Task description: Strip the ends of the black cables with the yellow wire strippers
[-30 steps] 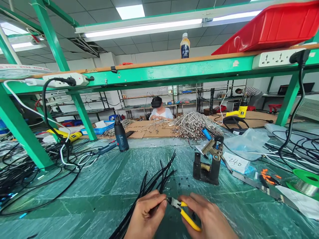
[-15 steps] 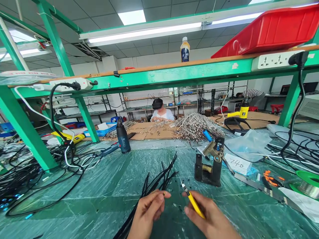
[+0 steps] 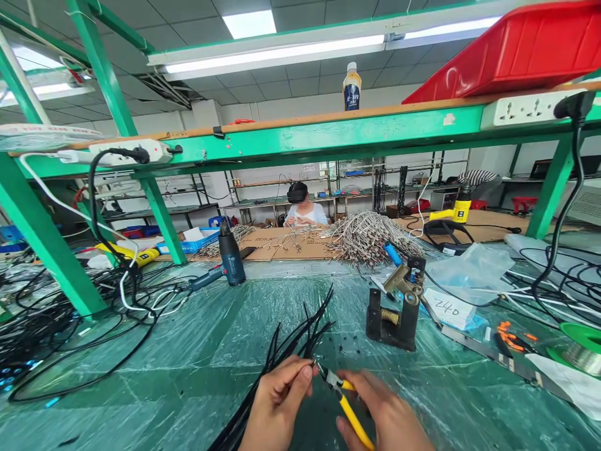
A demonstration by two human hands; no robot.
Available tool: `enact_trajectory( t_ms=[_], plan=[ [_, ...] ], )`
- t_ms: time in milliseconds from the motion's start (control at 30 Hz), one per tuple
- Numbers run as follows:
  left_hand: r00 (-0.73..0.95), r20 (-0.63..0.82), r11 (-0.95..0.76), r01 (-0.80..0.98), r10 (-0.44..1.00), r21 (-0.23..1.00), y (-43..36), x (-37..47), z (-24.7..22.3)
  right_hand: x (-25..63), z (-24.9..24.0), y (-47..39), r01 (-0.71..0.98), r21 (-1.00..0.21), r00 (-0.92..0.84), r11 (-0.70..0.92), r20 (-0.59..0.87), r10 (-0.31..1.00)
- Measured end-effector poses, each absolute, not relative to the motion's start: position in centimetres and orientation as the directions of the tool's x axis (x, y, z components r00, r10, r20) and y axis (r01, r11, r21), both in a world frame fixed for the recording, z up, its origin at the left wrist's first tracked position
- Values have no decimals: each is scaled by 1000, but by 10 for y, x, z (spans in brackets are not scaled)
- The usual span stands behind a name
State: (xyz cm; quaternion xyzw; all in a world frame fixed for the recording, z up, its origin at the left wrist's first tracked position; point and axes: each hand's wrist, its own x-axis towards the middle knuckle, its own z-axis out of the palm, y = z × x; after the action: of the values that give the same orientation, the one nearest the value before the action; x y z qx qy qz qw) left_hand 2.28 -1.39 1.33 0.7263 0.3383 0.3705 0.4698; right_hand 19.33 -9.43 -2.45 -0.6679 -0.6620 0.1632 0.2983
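My left hand is closed, thumb and forefinger pinching the end of a thin black cable; most of it is hidden by the fingers. My right hand grips side cutters with yellow handles, which are spread apart. The cutters' jaws are at the tip of the pinched cable, just off my left fingertips; whether they touch it I cannot tell. A bundle of black cables lies behind and beneath my left hand, its loose ends fanning away from me. Small dark scraps dot the mat around the cutters.
A black metal holder stands ahead of my right hand. Farther right are orange-handled pliers and a solder spool. A heat gun stands at left; tangled cords lie nearby. Across the bench, a person sits behind heaped cables.
The cutters have moved left to my left fingertips, and their handles have spread. My left hand stays in nearly the same place, still pinching.
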Motion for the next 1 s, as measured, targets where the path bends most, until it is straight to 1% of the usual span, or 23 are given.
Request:
enact_trajectory(
  t_ms=[100, 233, 467, 667, 833, 1000],
  plan=[
    [517, 295, -440, 180, 803, 880, -15, 23, 13, 194, -21, -95, 796, -605, 82, 35, 164, 983],
    [537, 333, -498, 195, 775, 845, -18, 23, 14, 194, -16, -97, 802, -596, 74, 29, 148, 986],
    [508, 346, -506, 220, 789, 834, -23, 25, 16, 195, -18, -98, 843, -535, 62, 47, 184, 981],
    [504, 357, -522, 232, 786, 821, -19, 22, 18, 197, -16, -96, 858, -512, 65, 38, 183, 981],
    [503, 361, -530, 245, 785, 812, -15, 19, 16, 196, -16, -95, 837, -546, 62, 38, 163, 985],
    [516, 359, -533, 239, 778, 812, -17, 20, 13, 194, -18, -96, 829, -558, 90, 39, 201, 975]
  ],
)
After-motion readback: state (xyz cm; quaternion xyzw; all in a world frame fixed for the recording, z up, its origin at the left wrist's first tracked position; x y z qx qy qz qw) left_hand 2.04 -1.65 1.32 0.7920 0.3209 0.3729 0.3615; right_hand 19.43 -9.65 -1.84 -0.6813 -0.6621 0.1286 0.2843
